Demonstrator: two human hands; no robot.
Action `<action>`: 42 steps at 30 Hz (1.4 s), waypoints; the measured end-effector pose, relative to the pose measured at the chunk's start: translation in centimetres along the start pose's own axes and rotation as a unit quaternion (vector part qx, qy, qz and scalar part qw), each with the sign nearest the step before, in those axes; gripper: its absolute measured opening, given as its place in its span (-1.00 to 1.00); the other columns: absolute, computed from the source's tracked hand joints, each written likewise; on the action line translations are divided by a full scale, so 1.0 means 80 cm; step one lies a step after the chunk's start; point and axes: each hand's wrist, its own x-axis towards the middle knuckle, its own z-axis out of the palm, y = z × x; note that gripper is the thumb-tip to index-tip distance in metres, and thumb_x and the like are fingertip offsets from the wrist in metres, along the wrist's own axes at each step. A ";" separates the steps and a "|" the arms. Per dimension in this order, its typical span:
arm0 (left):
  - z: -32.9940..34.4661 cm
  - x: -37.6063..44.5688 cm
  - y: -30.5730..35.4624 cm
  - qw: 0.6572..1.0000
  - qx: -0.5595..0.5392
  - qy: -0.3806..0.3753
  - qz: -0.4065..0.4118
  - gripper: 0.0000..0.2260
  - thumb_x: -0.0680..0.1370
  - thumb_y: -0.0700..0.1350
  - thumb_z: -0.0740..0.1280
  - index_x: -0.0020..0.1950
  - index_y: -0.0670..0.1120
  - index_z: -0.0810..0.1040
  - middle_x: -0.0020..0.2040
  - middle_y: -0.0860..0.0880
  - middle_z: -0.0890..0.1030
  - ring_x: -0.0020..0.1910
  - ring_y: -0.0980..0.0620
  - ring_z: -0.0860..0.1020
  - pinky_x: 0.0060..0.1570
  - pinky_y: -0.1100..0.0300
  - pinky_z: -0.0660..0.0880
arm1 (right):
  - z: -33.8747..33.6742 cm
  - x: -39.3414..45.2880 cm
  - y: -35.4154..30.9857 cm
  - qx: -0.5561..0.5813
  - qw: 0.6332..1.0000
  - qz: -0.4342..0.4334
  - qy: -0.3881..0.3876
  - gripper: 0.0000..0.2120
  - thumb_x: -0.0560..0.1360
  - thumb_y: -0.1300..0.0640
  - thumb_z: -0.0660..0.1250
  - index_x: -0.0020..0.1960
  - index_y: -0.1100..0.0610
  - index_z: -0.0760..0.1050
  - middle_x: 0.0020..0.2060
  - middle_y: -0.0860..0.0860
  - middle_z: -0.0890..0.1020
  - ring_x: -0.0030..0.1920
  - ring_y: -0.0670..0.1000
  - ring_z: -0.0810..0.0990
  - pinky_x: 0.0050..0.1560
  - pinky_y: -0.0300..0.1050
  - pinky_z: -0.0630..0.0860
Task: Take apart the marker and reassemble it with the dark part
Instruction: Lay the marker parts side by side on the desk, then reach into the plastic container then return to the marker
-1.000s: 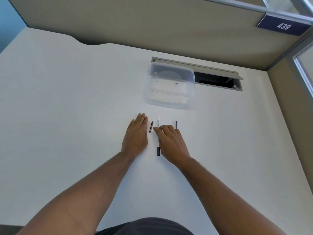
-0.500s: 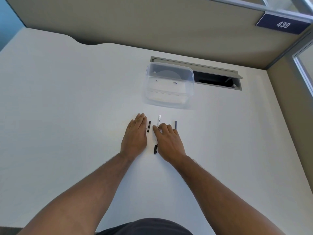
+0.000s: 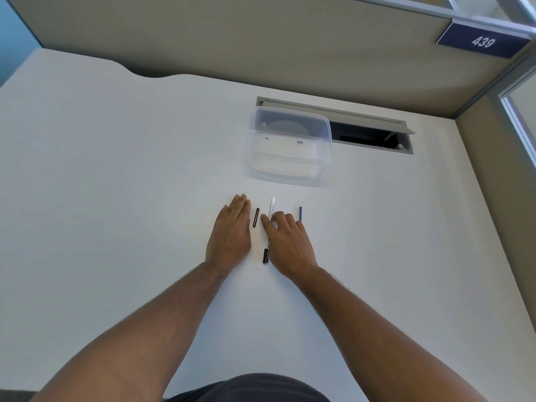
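A white marker with a black cap at its near end lies on the white desk, pointing away from me. My right hand rests over its middle, thumb on the left of the barrel and fingers on and right of it, pinching it. My left hand lies flat, palm down, just left, holding nothing. A short black part lies between my left hand and the marker. A thin dark blue-grey part lies right of my right fingertips, partly hidden by them.
A clear plastic container stands on the desk just beyond the marker. Behind it a grey cable hatch is open in the desk. Beige partition walls close off the back and right, with a sign reading 439.
My right hand closed onto the marker and its near, capped end swung slightly left. My left hand stayed flat in place. The two loose parts did not move.
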 end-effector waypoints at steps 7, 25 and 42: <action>-0.002 0.000 0.003 1.000 0.009 0.000 0.000 -0.53 0.61 -0.33 0.15 0.54 -0.26 0.33 0.58 -0.17 0.37 0.60 -0.13 0.28 0.56 -0.05 0.23 | -0.012 0.003 0.005 0.056 0.990 0.091 0.091 -0.57 0.41 0.36 0.35 0.27 0.21 0.54 -0.02 0.11 0.56 -0.06 0.17 0.53 -0.11 0.00 0.52; -0.002 0.000 0.002 1.000 0.010 -0.005 -0.003 -0.55 0.63 -0.31 0.13 0.55 -0.25 0.32 0.58 -0.15 0.37 0.61 -0.12 0.27 0.56 -0.06 0.23 | -0.019 0.001 0.004 0.106 0.959 0.262 0.031 -0.92 0.54 0.26 0.25 -0.13 0.16 0.44 -0.09 0.09 0.57 -0.03 0.11 0.52 -0.08 -0.07 0.49; -0.005 -0.001 0.004 1.000 0.005 -0.003 0.001 -0.58 0.64 -0.27 0.11 0.52 -0.22 0.35 0.56 -0.13 0.38 0.59 -0.12 0.30 0.55 -0.04 0.23 | -0.148 0.142 0.075 0.024 0.975 0.103 0.194 -0.89 0.57 0.26 0.35 0.04 0.20 0.65 -0.07 0.13 0.69 -0.07 0.23 0.62 -0.09 0.00 0.42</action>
